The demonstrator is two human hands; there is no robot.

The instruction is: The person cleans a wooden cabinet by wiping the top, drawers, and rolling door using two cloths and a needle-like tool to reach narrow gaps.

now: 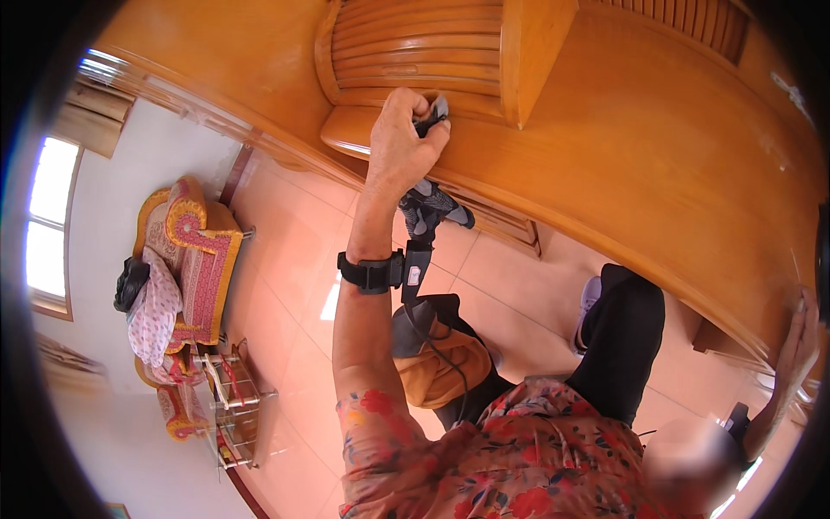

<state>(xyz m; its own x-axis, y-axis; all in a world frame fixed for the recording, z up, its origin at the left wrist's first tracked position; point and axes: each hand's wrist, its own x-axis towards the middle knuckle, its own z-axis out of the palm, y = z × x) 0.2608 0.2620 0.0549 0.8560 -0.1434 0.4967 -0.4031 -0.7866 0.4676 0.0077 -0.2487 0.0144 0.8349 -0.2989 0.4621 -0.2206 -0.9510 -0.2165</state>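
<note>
My left hand (pixel 405 139) pinches a small grey-and-black piece of cloth (pixel 432 118) between thumb and fingers. It is above the front ledge of a wooden desk (pixel 622 136), close to a slatted roll-front compartment (pixel 415 55). Below the wrist, grey-and-black patterned fabric that looks like socks (pixel 438 206) shows past the desk edge; I cannot tell whether it joins the held cloth. At the far right, my right hand (pixel 799 340) lies flat against the desk's edge, fingers stretched, with nothing seen in it.
An orange-brown cloth (pixel 447 370) with a grey part lies over one leg. A black strapped device (pixel 382 274) with a cable sits on my left forearm. Across the tiled floor (pixel 292 259) stand a patterned armchair (pixel 204 272) and a small rack (pixel 237 402). A wooden drawer front (pixel 512 224) shows under the desk.
</note>
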